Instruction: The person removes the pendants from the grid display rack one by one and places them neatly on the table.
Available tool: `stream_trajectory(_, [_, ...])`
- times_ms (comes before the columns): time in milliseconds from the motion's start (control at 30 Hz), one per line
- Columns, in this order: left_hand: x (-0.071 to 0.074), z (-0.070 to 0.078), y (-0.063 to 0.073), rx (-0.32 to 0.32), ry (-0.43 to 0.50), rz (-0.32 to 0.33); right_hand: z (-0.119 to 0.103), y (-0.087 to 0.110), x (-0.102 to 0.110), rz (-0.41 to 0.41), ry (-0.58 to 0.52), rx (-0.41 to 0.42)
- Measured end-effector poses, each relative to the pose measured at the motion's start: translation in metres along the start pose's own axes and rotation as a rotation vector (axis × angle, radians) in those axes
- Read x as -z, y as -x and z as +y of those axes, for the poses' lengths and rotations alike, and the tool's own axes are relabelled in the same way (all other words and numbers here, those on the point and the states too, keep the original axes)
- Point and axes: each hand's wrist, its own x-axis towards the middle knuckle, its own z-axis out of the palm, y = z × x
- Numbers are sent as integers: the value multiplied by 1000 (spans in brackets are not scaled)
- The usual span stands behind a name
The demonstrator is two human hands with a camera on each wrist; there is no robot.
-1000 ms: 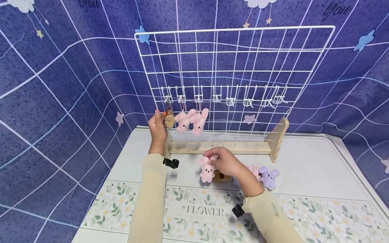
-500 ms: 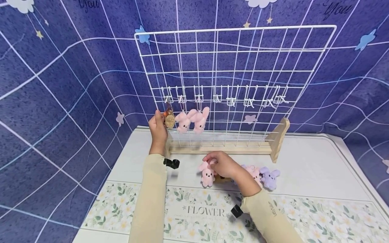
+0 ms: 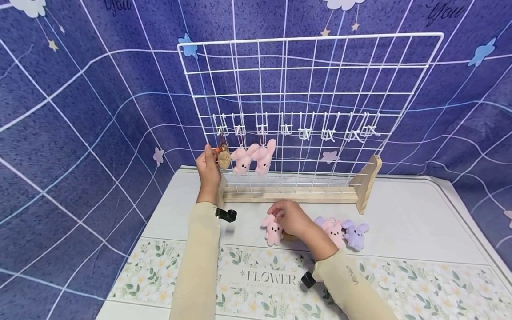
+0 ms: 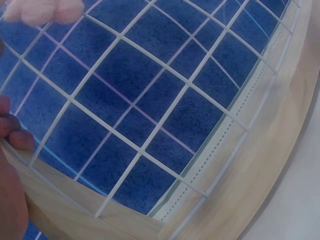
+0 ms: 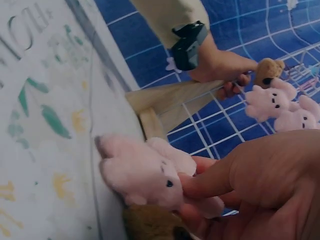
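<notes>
My left hand point(image 3: 208, 171) grips the left side of a white wire grid rack, its fingertips wrapped past the wooden upright point(image 5: 175, 97) in the right wrist view. With thumb and fingers, my right hand point(image 3: 294, 218) pinches a pink plush bunny keychain point(image 3: 274, 233) by its head and ear, low over the table. Partly hidden beside that bunny is a brown plush point(image 5: 150, 222). On the rack's leftmost hooks hang a brown plush keychain point(image 3: 224, 159) next to my left hand and two pink bunny keychains, one point(image 3: 242, 162) beside the other point(image 3: 263, 161).
Several white hooks, such as one point(image 3: 305, 134), carry nothing along the grid. Right of my right hand lie another pink bunny point(image 3: 334, 232) and a purple bunny point(image 3: 355, 235). A flower-print mat point(image 3: 260, 295) runs along the table's front, and a blue patterned cloth point(image 3: 100, 186) surrounds it.
My right hand has come down slightly with the pink bunny, and its forearm has shifted a little left, uncovering more of the plushes at right. My left hand stays put.
</notes>
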Motion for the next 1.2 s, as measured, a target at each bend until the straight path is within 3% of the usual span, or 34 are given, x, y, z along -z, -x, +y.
stream_trajectory(300, [-2, 1, 1, 15, -5, 3, 7, 0, -11, 22, 119, 72])
stream_trajectory(600, [0, -2, 1, 9, -5, 3, 6, -2, -15, 158, 389, 131])
stream_trajectory(733, [1, -1, 1, 5, -12, 3, 7, -3, -18, 220, 433, 245])
stream_trajectory(833, [1, 0, 1, -1, -21, 6, 5, -6, -21, 275, 395, 362])
stream_trajectory(900, [1, 0, 1, -3, -20, 10, 0, -7, -23, 284, 257, 372])
stream_trajectory(967, [1, 0, 1, -3, -17, 12, -9, -8, -23, 253, 1, 299])
stream_trajectory(1033, [0, -1, 1, 1, -6, 11, -21, -8, -20, 166, -394, 177])
stream_trajectory(1133, [0, -1, 0, 3, -1, 9, -37, -9, -10, -7, -1114, -40])
stream_trajectory(1200, [-1, 0, 1, 6, 1, 10, -44, -9, -3, -107, -1528, -172])
